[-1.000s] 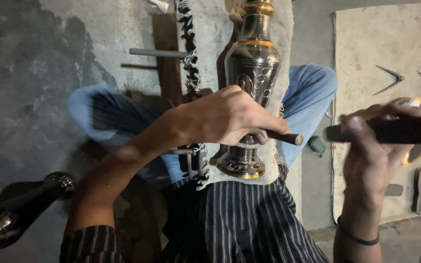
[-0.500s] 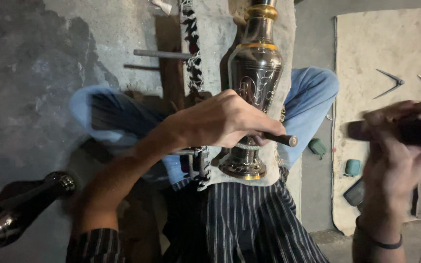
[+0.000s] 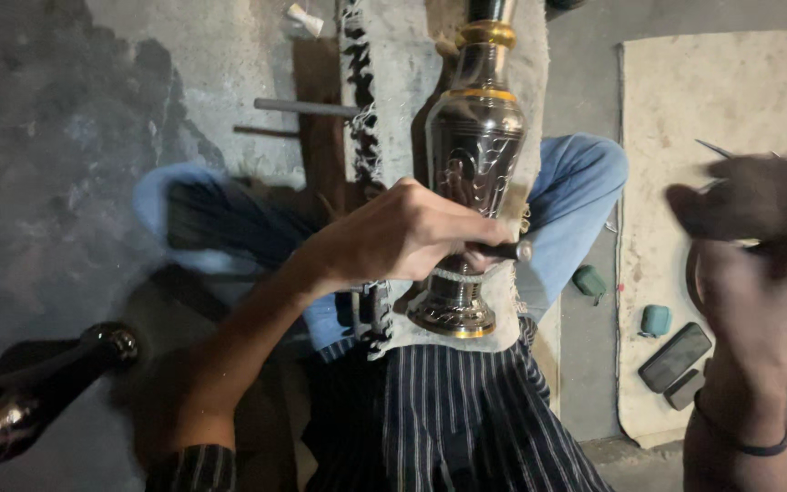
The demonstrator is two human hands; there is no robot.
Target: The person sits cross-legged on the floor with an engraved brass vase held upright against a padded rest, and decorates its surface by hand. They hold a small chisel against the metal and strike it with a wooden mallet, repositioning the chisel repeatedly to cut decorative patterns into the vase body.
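Swinging nearer the lens, the right hand [image 3: 758, 264] blurs, its grip unreadable (a dark tool inside). Left hand [image 3: 403, 239] stays pinching a punch [image 3: 501, 250] against the engraved metal vase [image 3: 468, 191] across the lap.

A dark glossy metal vessel [image 3: 29, 401] lies at the near left on the stained grey floor [image 3: 66, 137]. At the far side a thin metal rod [image 3: 307, 107] rests beside a brown wooden plank [image 3: 321, 137]. To the right a pale mat [image 3: 712, 100] covers the floor, with a dark phone [image 3: 675, 356] and a small teal case [image 3: 656, 320] on it; another green case [image 3: 589, 280] sits just off its edge.
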